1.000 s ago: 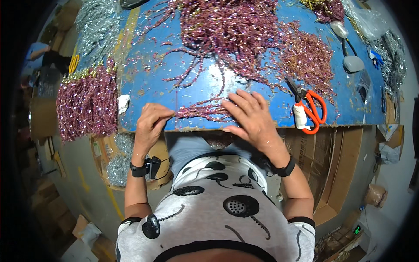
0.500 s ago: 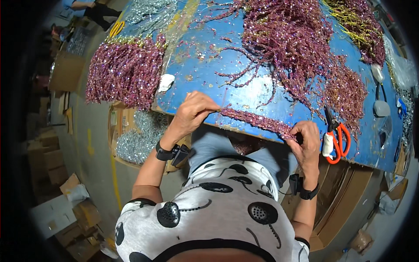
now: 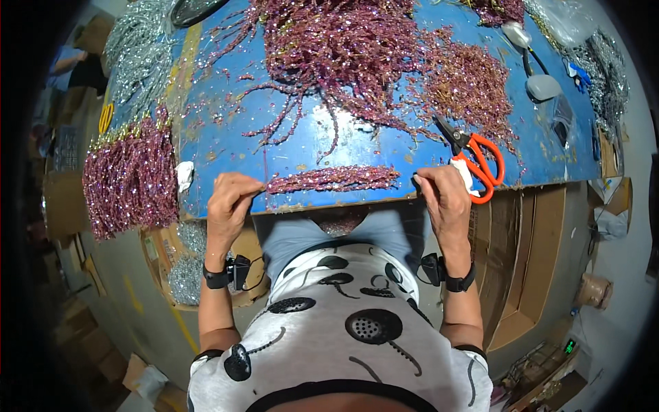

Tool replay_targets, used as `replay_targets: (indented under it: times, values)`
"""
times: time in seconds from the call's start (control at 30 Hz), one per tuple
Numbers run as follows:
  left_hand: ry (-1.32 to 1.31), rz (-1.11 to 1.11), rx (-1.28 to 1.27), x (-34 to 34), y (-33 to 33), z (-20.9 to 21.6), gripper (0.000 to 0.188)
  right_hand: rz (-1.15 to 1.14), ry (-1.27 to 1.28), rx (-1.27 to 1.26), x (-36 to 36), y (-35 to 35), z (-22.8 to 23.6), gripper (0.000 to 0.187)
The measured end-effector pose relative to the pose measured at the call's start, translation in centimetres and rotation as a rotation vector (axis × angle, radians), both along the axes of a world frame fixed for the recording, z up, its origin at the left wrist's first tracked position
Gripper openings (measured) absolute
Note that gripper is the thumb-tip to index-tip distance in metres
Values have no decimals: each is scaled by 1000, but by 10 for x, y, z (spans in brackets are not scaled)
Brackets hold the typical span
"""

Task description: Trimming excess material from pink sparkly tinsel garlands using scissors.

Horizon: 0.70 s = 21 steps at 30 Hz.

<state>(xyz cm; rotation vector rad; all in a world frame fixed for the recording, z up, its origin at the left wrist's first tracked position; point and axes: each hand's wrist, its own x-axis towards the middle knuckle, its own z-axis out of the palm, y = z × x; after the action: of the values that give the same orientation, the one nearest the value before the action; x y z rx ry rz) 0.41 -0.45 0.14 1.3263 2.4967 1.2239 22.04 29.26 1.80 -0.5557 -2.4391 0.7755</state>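
A narrow bundle of pink glitter strands (image 3: 333, 179) lies along the front edge of the blue table. At its left end my left hand (image 3: 232, 204) is closed in a pinch, its fingertips on the strand ends. My right hand (image 3: 447, 199) is at the table edge, a small gap beyond the bundle's right end. Its thumb and forefinger are brought together; whether something small is between them is too fine to make out. Just right of that hand lie orange-handled shears (image 3: 477, 161) with white wrapping on one handle.
A large heap of pink strands (image 3: 336, 48) covers the table's far middle, with a looser pile (image 3: 463, 79) to its right. Finished-looking pink tassels (image 3: 130, 178) hang over the left edge, near yellow scissors (image 3: 106, 118) and silver strands (image 3: 141, 55). Cardboard boxes (image 3: 518, 275) stand below.
The view has shifted right, so table things sit farther left. My right hand has let go of the bundle's right end and moved away from it. My left hand stays at the left end.
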Motion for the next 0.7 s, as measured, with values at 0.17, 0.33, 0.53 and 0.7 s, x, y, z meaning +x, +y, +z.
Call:
replay_targets:
  times: [0.17,0.33,0.53,0.7]
  values:
    - [16,-15,13,0,2,2,20,63,62,41,-3,-2,2,21]
    - [26,-22,15,-1,1,1,20,105,73,20,-15,-2,-3,21]
    - [27,-19,18,-1,0,1,20,168,22,34,-19,5,-7,16]
    - [12,-13,-1,0,1,1,21,189,34,-22,-19,8,-8,13]
